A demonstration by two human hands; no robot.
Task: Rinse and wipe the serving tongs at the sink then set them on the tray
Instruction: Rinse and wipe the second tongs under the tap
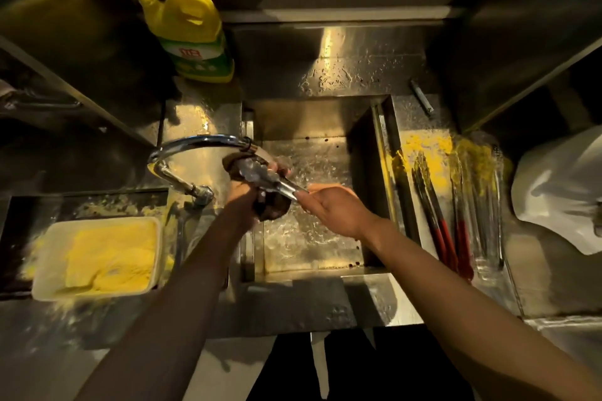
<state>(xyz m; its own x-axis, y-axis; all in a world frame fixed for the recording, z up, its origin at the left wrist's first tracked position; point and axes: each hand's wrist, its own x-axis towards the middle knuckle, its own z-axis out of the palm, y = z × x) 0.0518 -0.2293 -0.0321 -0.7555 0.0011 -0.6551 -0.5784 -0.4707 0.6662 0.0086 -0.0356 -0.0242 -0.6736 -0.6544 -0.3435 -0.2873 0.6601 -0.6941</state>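
Head view looks down on a steel sink (pixel 312 120), its basin wet and beaded with drops; the right hand (pixel 335 210) pinches the handle end of the metal serving tongs (pixel 272 177), keeping them level over the basin under the spout of the curved chrome faucet (pixel 195 143), probably so the water falls on the working end; the left hand (pixel 242 195) is closed around a dark, crumpled cloth or scourer (pixel 272 208) pressed against the tongs' blades, which suggests scrubbing while rinsing; to the right, on a steel tray (pixel 433 127) dusted with yellow powder, lie two red-handled tongs (pixel 436 205), where the cleaned pair should join them; a yellow detergent bottle (pixel 189 29) stands behind the faucet, and a pale tub of yellow crumb (pixel 97 257) sits at left.
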